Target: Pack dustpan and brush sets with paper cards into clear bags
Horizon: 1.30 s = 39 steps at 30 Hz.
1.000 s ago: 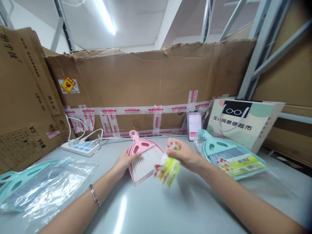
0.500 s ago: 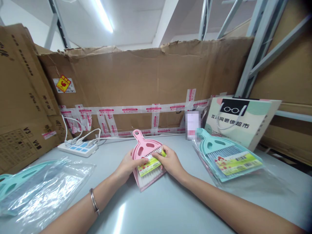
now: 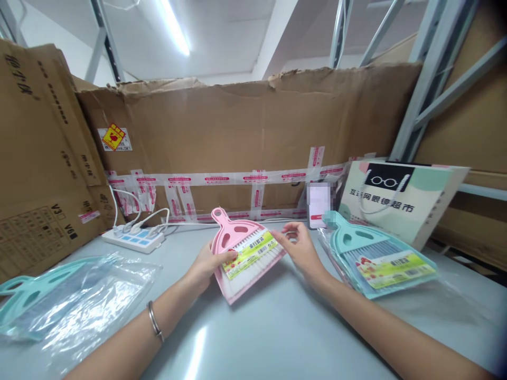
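A pink dustpan and brush set [image 3: 243, 279] is tilted above the grey table in the middle of the view. White bristles lie across the pan, with a yellow-green label [image 3: 253, 252] around them. My left hand [image 3: 204, 266] grips the set by its left edge, thumb on top by the label and the other fingers hidden beneath. At the pan's right edge, my right hand [image 3: 304, 248] has its thumb at the label's corner and its fingers apart; whether it touches the label is hard to tell.
To the right, a teal dustpan set [image 3: 368, 253] rests on clear plastic before a paper bag [image 3: 407, 206] and a phone [image 3: 319, 206]. Another teal set [image 3: 39, 290] lies left under a clear plastic bag [image 3: 99, 306]. Behind are a power strip [image 3: 134, 240] and a large cardboard box [image 3: 222, 132].
My right hand has let go of the label area and moved right to the pan's edge, its fingers opening. The label shows more fully. My left hand still holds the pink set.
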Each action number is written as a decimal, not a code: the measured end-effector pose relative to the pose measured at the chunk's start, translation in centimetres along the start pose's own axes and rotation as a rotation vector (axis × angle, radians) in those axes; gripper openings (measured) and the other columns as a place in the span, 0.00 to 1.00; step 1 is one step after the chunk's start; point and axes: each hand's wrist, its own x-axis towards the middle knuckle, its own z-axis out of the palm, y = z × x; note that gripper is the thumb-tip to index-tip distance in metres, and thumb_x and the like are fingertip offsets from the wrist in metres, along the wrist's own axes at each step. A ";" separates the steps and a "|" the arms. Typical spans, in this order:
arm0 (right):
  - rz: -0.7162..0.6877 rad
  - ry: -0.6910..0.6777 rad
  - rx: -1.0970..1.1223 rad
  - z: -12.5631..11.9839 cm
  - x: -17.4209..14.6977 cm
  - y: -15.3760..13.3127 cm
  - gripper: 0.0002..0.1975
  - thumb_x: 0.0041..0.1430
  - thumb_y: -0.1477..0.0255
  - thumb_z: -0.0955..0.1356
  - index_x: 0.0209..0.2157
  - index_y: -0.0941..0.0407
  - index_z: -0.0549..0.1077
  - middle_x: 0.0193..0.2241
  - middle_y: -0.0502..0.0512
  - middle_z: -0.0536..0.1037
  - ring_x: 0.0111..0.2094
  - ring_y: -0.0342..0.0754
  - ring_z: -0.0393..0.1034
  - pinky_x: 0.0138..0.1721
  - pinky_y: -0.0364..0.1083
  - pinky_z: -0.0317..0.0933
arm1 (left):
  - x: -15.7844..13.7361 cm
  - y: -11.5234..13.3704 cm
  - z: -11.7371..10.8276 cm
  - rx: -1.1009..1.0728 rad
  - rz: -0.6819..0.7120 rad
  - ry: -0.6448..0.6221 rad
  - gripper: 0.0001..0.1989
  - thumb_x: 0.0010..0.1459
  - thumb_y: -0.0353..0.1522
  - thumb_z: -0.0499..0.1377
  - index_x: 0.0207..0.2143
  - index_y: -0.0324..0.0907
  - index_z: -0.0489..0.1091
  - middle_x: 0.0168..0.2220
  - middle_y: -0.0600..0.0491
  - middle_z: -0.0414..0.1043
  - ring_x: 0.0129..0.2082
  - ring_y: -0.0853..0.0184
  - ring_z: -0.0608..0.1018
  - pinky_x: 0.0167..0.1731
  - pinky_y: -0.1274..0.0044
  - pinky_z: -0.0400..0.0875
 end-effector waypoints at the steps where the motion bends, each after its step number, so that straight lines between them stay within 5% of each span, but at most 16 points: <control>1: 0.097 -0.068 0.060 0.1 -0.2 0.0 0.22 0.39 0.60 0.72 0.35 0.54 0.63 0.33 0.50 0.70 0.34 0.45 0.66 0.34 0.43 0.62 | 0.0 0.0 0.1 -0.008 0.014 -0.001 0.28 0.36 0.32 0.68 0.42 0.36 0.65 0.37 0.43 0.76 0.36 0.55 0.78 0.39 0.67 0.71; 5: 0.426 -0.463 0.445 0.8 -1.2 0.1 0.21 0.45 0.65 0.71 0.42 0.55 0.66 0.35 0.53 0.76 0.36 0.47 0.71 0.36 0.45 0.66 | -0.3 0.1 0.5 -0.023 0.083 0.027 0.28 0.34 0.32 0.69 0.41 0.37 0.66 0.40 0.44 0.75 0.37 0.56 0.77 0.38 0.68 0.71; 9: 0.481 -0.346 0.705 1.4 -1.6 0.4 0.17 0.46 0.71 0.70 0.40 0.53 0.69 0.35 0.49 0.78 0.33 0.44 0.72 0.31 0.41 0.68 | -0.5 0.5 0.7 -0.062 0.137 0.117 0.30 0.33 0.33 0.69 0.41 0.37 0.65 0.42 0.43 0.73 0.39 0.55 0.76 0.39 0.67 0.71; 13: 0.538 -0.356 0.710 2.1 -2.5 0.4 0.16 0.46 0.72 0.71 0.40 0.54 0.69 0.35 0.51 0.78 0.34 0.47 0.74 0.33 0.44 0.70 | -0.6 -0.1 1.3 -0.018 0.191 0.178 0.30 0.34 0.32 0.69 0.42 0.38 0.64 0.42 0.44 0.73 0.39 0.57 0.76 0.41 0.67 0.69; 18: 0.554 -0.243 0.667 2.4 -2.9 0.6 0.15 0.43 0.77 0.71 0.36 0.56 0.70 0.31 0.51 0.79 0.34 0.50 0.74 0.34 0.47 0.70 | -0.6 0.2 1.5 0.146 0.162 0.074 0.29 0.41 0.36 0.66 0.45 0.38 0.62 0.44 0.44 0.72 0.41 0.58 0.75 0.41 0.69 0.69; 21: 0.587 -0.175 0.653 2.0 -2.3 0.9 0.14 0.43 0.78 0.71 0.35 0.56 0.70 0.29 0.51 0.79 0.33 0.48 0.74 0.34 0.45 0.70 | -1.9 2.7 -0.9 0.616 0.122 0.025 0.25 0.44 0.40 0.63 0.44 0.41 0.65 0.48 0.43 0.69 0.48 0.55 0.70 0.45 0.68 0.65; 26: 0.598 -0.129 0.643 1.2 -1.3 1.2 0.13 0.43 0.79 0.70 0.34 0.56 0.70 0.28 0.50 0.79 0.32 0.48 0.74 0.33 0.45 0.70 | -7.2 4.8 -7.6 1.878 0.189 0.360 0.19 0.42 0.30 0.59 0.40 0.36 0.69 0.43 0.36 0.70 0.47 0.41 0.67 0.43 0.56 0.58; 30: 0.604 -0.153 0.651 1.3 -1.4 1.3 0.13 0.42 0.79 0.71 0.33 0.56 0.70 0.30 0.51 0.79 0.34 0.50 0.74 0.35 0.47 0.70 | -9.7 3.6 -10.8 2.339 0.074 0.387 0.20 0.42 0.19 0.51 0.39 0.35 0.70 0.36 0.38 0.73 0.39 0.47 0.72 0.36 0.62 0.60; 34: 0.607 -0.166 0.636 1.2 -1.6 1.1 0.12 0.43 0.78 0.70 0.33 0.57 0.70 0.29 0.52 0.79 0.34 0.50 0.74 0.36 0.48 0.70 | -9.7 3.3 -11.2 2.302 0.276 0.339 0.19 0.49 0.17 0.43 0.30 0.38 0.72 0.31 0.40 0.73 0.35 0.52 0.73 0.35 0.64 0.59; 37: 0.597 -0.146 0.650 0.8 -1.4 0.8 0.12 0.43 0.79 0.70 0.33 0.57 0.70 0.29 0.52 0.79 0.34 0.50 0.74 0.36 0.48 0.70 | -9.9 2.7 -10.3 2.090 0.559 0.175 0.20 0.54 0.20 0.42 0.36 0.43 0.70 0.37 0.46 0.74 0.39 0.58 0.73 0.42 0.65 0.56; 39: 0.589 -0.130 0.659 0.4 -1.1 0.8 0.13 0.43 0.79 0.70 0.34 0.56 0.70 0.30 0.52 0.79 0.34 0.49 0.74 0.36 0.47 0.70 | -10.4 1.9 -9.8 1.949 0.613 0.087 0.20 0.56 0.22 0.41 0.36 0.46 0.70 0.36 0.51 0.75 0.39 0.63 0.73 0.45 0.67 0.53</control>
